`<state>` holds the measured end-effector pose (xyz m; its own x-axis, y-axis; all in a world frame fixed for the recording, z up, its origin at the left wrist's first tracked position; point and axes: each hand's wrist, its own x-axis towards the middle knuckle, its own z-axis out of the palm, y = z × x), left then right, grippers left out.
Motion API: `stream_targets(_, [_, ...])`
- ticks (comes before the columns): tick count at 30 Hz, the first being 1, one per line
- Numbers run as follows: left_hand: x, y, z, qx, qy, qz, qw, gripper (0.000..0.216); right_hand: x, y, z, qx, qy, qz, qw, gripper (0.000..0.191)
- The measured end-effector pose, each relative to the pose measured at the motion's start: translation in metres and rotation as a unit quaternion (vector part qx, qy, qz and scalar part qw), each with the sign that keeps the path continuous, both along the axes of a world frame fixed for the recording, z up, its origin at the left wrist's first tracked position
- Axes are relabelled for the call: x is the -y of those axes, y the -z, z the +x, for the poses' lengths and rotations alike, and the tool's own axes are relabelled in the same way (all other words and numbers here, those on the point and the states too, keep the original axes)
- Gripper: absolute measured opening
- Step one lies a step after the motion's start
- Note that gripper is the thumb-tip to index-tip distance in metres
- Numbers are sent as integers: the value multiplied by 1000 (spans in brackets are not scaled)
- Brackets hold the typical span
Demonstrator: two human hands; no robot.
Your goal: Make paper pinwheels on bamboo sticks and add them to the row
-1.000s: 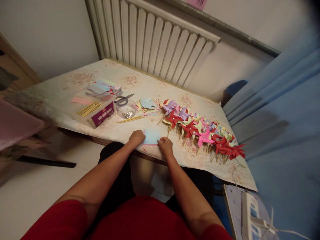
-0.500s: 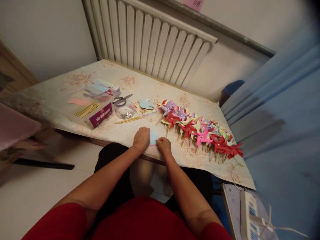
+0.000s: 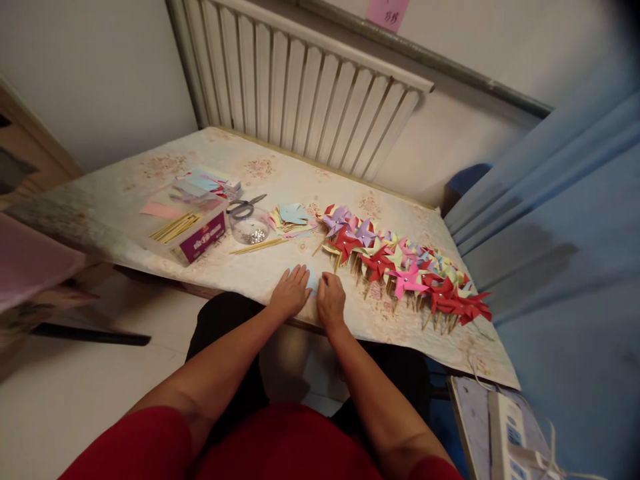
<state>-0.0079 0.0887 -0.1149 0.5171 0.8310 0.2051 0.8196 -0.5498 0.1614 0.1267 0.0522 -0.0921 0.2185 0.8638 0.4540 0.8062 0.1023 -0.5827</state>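
A light blue paper square (image 3: 311, 279) lies near the front edge of the table (image 3: 150, 167), mostly covered by my two hands. My left hand (image 3: 290, 293) lies flat on its left part with the fingers stretched out. My right hand (image 3: 331, 300) presses on its right part, fingers together and pointing away from me. A long row of finished paper pinwheels (image 3: 400, 260) in red, pink, purple and yellow lies just right of my hands.
Farther left on the table are a pile of cut paper squares (image 3: 293, 217), loose wooden sticks (image 3: 257, 245), a clear bowl of pins (image 3: 250, 230), scissors (image 3: 245, 205) and a box of sticks (image 3: 187, 230). A radiator (image 3: 300, 87) stands behind the table. A power strip (image 3: 510, 427) lies at lower right.
Both hands have moved together over the blue paper and now cover most of it. My left hand went from a closed grip at the paper's edge to lying flat with its fingers out.
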Motion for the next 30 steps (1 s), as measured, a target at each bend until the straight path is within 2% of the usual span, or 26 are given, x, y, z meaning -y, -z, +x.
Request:
stream_targets(3, [-1,-3,-1,-17,20,-20,999,57,0,-2,-11,71,-164,-5,984,46])
stream_targets(6, [-2,-3,-2,-30,33,-40,998,60,1,4,-16,126,-236,-64,961,57])
stream_targets(10, [-2,-5,-1,-36,19,-54,998,58,3,16,-11,167,-222,-124,953,62])
stream_targets(14, [-1,-8,0,-47,21,-48,998,57,6,17,-7,189,-214,-143,948,64])
stream_targets(20, [-2,-3,-2,-37,20,-34,999,57,13,14,-2,206,-193,-145,948,65])
stream_targets(25, [-6,6,-6,-22,31,-15,999,59,19,21,6,235,-186,-122,946,68])
stream_targets(30, [-6,6,-16,-26,32,-9,999,59,21,27,8,258,-185,-95,943,69])
